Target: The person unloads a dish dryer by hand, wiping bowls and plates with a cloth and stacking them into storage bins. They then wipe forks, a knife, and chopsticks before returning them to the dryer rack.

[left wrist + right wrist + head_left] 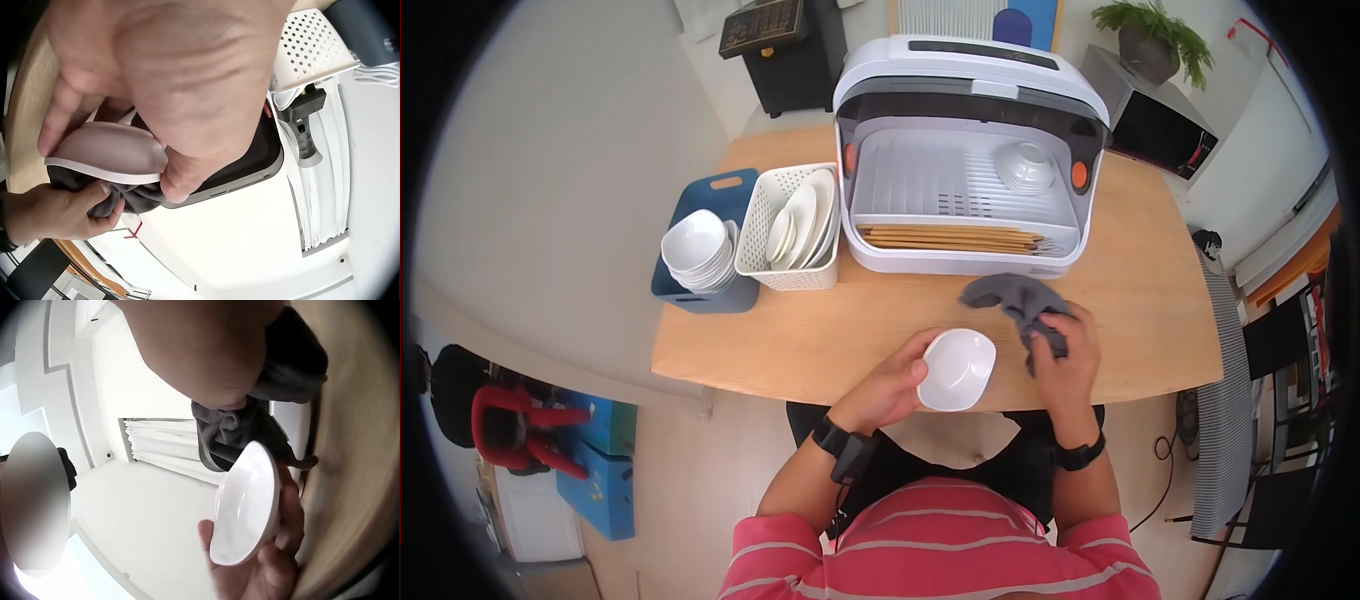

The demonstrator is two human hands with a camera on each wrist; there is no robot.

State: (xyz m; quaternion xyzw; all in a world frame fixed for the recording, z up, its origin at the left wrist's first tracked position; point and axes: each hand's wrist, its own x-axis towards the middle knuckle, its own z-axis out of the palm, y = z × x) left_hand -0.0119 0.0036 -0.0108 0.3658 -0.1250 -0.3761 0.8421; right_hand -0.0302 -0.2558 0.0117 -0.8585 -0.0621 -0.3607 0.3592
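Two baskets sit at the far left of your wooden table [820, 330]: a blue basket [705, 200] holding a stack of white bowls [697, 250], and beside it a white perforated basket [775, 190] with plates [805, 215] standing on edge. Behind your hands, a dish dryer [970, 70] stands open, one upturned bowl [1026, 165] on its rack and chopsticks [950, 238] laid along its front tray. Nothing lies between you and that machine but bare tabletop. A black unit [785, 40] and a potted plant [1150, 30] stand beyond the table.

Your left hand [887, 385] grips a small white bowl [955, 368] at the near table edge, fingers curled round its rim and underside, the bowl tilted toward you. Your right hand [1065, 355] is closed on a grey cloth [1015, 297], bunched in your fingers just beside the bowl, its loose end trailing onto the table. The left wrist view shows cloth [140, 194] pressed against the bowl's underside [109, 153].
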